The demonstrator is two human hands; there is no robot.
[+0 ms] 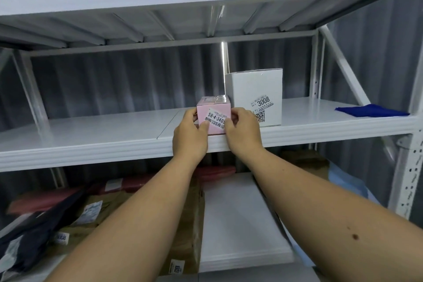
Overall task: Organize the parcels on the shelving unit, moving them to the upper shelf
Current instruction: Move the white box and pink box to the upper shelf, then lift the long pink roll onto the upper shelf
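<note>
Head view shows the pink box at the front edge of the upper shelf, touching the white box. Left hand and right hand pinch its sides. Let go too soon, and it could tip off the edge.

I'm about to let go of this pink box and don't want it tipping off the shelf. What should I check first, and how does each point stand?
1. Pink box resting on the upper shelf: ok, though it sits at the front edge.
2. Both hands steadying it: ok, left hand and right hand hold its sides.
3. Upright: ok, its label faces forward.
4. Clearance from the white box: cannot tell; they look close or touching.
5. Room to push it deeper: ok, bare shelf lies behind and to its left.
6. Blue cloth out of the way: ok, far to the right.
</note>
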